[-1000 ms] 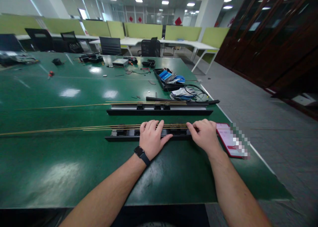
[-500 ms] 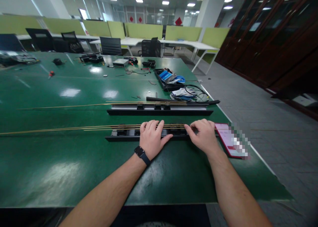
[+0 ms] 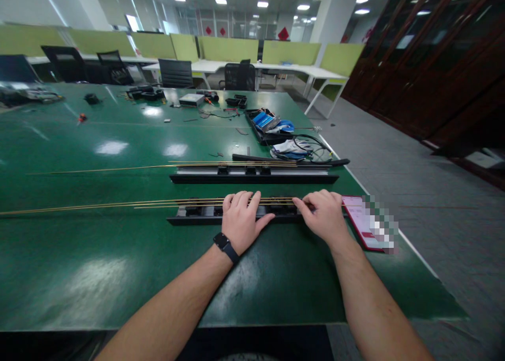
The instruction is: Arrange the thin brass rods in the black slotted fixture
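Head view: saw, from the left edge, thin golden rods (image 3: pixel 177 200) running straight across the glossy green tabletop (image 3: pixel 118 277) to the near channel (image 3: pixel 193 220), with a second bundle of rods (image 3: pixel 118 169) farther off. Found the left forearm (image 3: pixel 173 298) slanting up and inward, ringed at the wrist by a dark smooth-banded watch (image 3: pixel 221 240). Noted the left hand (image 3: pixel 241 216) palm down, fingertips laid over the golden rods, thumb stretched wide to the right. Could not tell how firmly pressed.

Under the rods, made out dark blocks (image 3: pixel 193 208) set inside the long, straight-walled near channel. Behind, saw the far channel (image 3: pixel 254 179), black-fronted, with a pale strip and small black blocks (image 3: pixel 250 170) within. Farther back, spotted a black tray (image 3: pixel 255 133) heaped with blue items (image 3: pixel 262 120); just in front, a crumpled white-and-blue bundle (image 3: pixel 292 149) beside looped black cable (image 3: pixel 321 149).

Next, found the right hand (image 3: pixel 325 213) curled, thumb and forefinger narrowly apart at the rods. Could not tell whether pinching one. Saw the right forearm (image 3: pixel 371 292) rising from the lower right, and last, just beside the knuckles, a flat red-edged phone (image 3: pixel 357 221), partly pixelated.
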`<action>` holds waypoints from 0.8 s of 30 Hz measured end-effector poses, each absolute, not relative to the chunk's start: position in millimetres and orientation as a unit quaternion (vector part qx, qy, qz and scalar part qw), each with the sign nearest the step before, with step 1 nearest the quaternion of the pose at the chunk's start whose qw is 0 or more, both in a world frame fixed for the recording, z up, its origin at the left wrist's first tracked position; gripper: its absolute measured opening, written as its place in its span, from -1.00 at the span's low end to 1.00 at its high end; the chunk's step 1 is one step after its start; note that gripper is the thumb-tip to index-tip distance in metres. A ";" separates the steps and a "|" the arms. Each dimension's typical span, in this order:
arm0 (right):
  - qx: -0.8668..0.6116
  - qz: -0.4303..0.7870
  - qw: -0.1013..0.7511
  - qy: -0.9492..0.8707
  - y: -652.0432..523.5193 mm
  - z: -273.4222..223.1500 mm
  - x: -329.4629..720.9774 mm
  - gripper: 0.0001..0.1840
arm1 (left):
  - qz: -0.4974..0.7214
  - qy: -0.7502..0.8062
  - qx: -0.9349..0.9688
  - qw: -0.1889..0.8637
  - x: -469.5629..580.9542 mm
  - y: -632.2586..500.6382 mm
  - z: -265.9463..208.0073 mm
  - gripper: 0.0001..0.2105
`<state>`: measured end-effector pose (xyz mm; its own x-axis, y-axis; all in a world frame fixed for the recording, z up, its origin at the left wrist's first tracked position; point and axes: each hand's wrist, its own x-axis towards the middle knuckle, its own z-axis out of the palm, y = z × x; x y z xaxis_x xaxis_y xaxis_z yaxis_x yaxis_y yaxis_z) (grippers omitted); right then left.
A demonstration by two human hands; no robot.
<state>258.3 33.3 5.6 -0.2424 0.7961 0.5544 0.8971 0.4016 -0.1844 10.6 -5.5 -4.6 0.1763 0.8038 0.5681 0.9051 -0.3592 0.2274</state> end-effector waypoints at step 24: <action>-0.532 -0.070 0.296 -0.790 32.0 5.9 255.6 -0.52 | -0.317 -0.560 -0.761 0.080 9.8 -4.8 -5.5 -0.48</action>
<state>255.6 32.0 5.9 -0.2584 0.7999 0.5417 0.8827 0.4234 -0.2042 9.8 -4.8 -5.5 0.1709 0.8016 0.5729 0.9036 -0.3593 0.2333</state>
